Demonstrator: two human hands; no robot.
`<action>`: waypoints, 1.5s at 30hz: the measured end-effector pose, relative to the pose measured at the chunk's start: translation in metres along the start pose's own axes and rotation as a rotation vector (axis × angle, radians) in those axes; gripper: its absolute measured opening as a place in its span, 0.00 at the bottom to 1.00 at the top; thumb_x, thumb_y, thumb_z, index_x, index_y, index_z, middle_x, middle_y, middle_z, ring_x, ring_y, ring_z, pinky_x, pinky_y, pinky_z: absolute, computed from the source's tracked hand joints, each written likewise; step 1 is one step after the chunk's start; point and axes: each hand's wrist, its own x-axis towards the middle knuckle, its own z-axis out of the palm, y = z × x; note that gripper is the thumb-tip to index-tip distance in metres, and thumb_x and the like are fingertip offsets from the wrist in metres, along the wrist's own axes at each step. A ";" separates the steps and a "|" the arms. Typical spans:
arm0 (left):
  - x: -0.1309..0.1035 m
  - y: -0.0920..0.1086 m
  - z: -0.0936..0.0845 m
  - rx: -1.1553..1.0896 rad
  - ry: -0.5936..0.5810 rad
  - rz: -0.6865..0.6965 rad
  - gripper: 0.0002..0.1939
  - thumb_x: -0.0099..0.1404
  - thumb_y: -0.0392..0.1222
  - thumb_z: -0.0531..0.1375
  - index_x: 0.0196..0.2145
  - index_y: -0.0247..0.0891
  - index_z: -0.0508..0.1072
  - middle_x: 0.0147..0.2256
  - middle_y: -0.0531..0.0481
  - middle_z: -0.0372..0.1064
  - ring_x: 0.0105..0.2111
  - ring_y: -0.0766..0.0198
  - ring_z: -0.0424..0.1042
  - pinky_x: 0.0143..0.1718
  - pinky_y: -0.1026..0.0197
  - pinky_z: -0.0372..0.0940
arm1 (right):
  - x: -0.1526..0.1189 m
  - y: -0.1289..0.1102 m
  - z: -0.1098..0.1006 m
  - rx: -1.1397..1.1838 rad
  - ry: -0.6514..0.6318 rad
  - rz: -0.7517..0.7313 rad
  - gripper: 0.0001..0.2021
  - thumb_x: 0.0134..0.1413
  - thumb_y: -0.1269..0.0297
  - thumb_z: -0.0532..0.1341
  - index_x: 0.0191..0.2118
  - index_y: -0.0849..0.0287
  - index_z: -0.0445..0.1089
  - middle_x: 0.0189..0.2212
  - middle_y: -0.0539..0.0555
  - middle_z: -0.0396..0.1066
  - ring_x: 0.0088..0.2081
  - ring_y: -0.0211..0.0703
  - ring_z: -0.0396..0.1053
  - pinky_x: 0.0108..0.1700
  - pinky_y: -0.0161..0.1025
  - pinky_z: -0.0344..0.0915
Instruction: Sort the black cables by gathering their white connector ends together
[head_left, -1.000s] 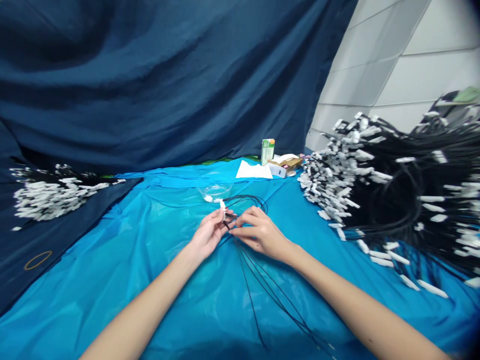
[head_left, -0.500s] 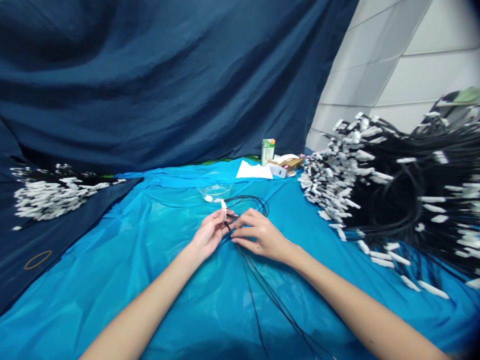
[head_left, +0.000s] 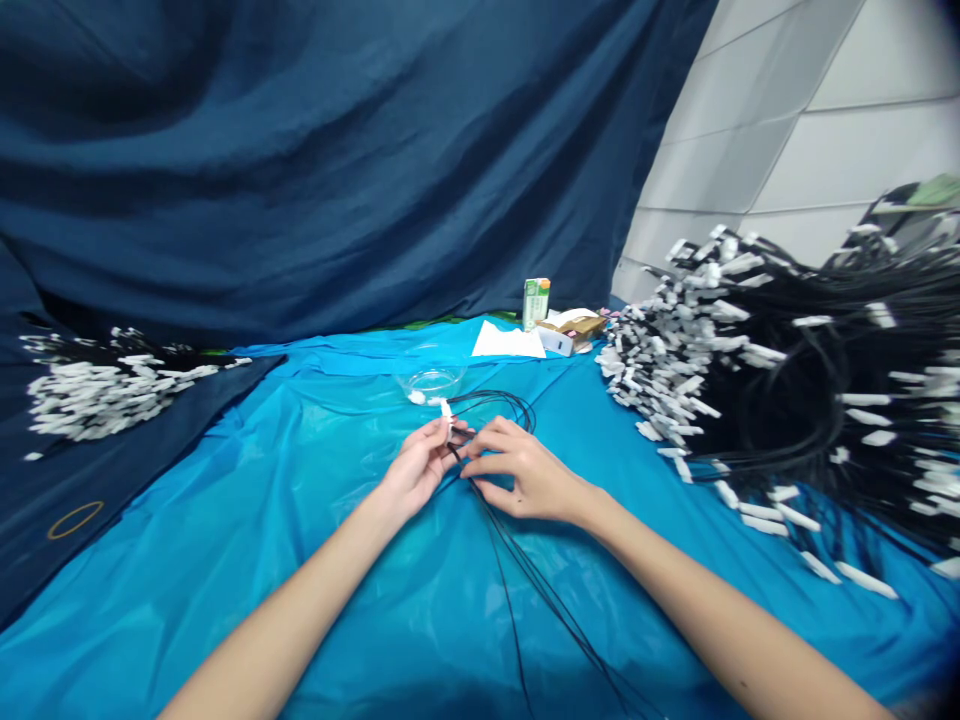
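Observation:
My left hand (head_left: 417,468) is closed on a white connector (head_left: 447,414) at the end of black cables, near the middle of the view. Touching the same bundle from the right, my right hand (head_left: 525,472) has its fingers bent and pressed round the black cables (head_left: 551,600). The cables loop behind my right hand and trail down over the blue sheet towards the bottom edge. Just beyond the connector stands a clear round bowl (head_left: 433,382) with small white pieces at its near rim.
A large heap of black cables with white ends (head_left: 697,340) lies at right, a smaller pile (head_left: 105,395) at left. White paper (head_left: 508,341), a green-and-white carton (head_left: 535,303) and an opened box (head_left: 574,327) sit at the back. A yellow band (head_left: 76,520) lies at left.
My right hand's fingers have shifted very slightly at the cables. The looped cables behind it have moved a little to the left.

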 end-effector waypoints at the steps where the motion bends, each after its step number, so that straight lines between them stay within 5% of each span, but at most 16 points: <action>1: 0.000 0.000 0.000 -0.002 0.005 0.001 0.06 0.61 0.32 0.50 0.35 0.27 0.64 0.35 0.45 0.64 0.31 0.70 0.66 0.34 0.66 0.65 | 0.000 0.001 0.000 -0.004 0.001 -0.007 0.09 0.48 0.70 0.56 0.37 0.58 0.70 0.39 0.52 0.65 0.42 0.41 0.56 0.44 0.41 0.56; 15: -0.001 -0.004 0.000 -0.017 -0.032 -0.038 0.06 0.61 0.32 0.50 0.33 0.27 0.65 0.34 0.45 0.64 0.30 0.71 0.65 0.31 0.69 0.64 | -0.003 0.009 0.016 -0.302 0.226 -0.263 0.06 0.52 0.72 0.54 0.37 0.65 0.66 0.32 0.54 0.68 0.36 0.38 0.59 0.36 0.37 0.60; 24: -0.001 -0.004 -0.002 -0.011 -0.106 -0.030 0.06 0.60 0.32 0.51 0.33 0.27 0.65 0.35 0.44 0.64 0.32 0.70 0.65 0.32 0.69 0.64 | -0.003 0.009 0.013 -0.388 0.287 -0.264 0.06 0.51 0.72 0.55 0.36 0.65 0.66 0.31 0.54 0.68 0.33 0.37 0.60 0.34 0.36 0.61; 33: -0.002 -0.002 -0.003 0.018 -0.109 -0.024 0.06 0.60 0.33 0.52 0.34 0.27 0.65 0.34 0.45 0.63 0.30 0.71 0.65 0.33 0.67 0.65 | 0.003 -0.003 0.002 0.101 0.431 0.026 0.07 0.49 0.74 0.56 0.35 0.62 0.68 0.34 0.54 0.68 0.37 0.37 0.63 0.40 0.37 0.62; 36: -0.002 -0.001 -0.003 0.020 -0.105 -0.023 0.06 0.60 0.33 0.52 0.35 0.27 0.64 0.35 0.45 0.63 0.30 0.71 0.65 0.33 0.66 0.65 | 0.006 -0.007 -0.004 0.394 0.485 0.224 0.06 0.51 0.70 0.55 0.34 0.62 0.69 0.33 0.54 0.69 0.37 0.38 0.66 0.41 0.38 0.64; 41: -0.003 0.001 -0.001 0.032 -0.107 -0.022 0.07 0.60 0.33 0.52 0.36 0.27 0.64 0.37 0.43 0.63 0.31 0.71 0.66 0.33 0.67 0.66 | 0.011 -0.005 -0.017 1.018 0.708 0.484 0.07 0.50 0.64 0.57 0.33 0.62 0.66 0.27 0.53 0.65 0.31 0.39 0.66 0.36 0.40 0.66; 45: -0.004 0.001 0.001 0.031 -0.084 -0.024 0.06 0.60 0.33 0.51 0.35 0.27 0.64 0.36 0.44 0.63 0.31 0.71 0.66 0.33 0.67 0.66 | 0.012 0.001 -0.029 1.161 0.870 0.537 0.13 0.49 0.62 0.58 0.41 0.61 0.66 0.23 0.49 0.57 0.24 0.31 0.59 0.24 0.32 0.62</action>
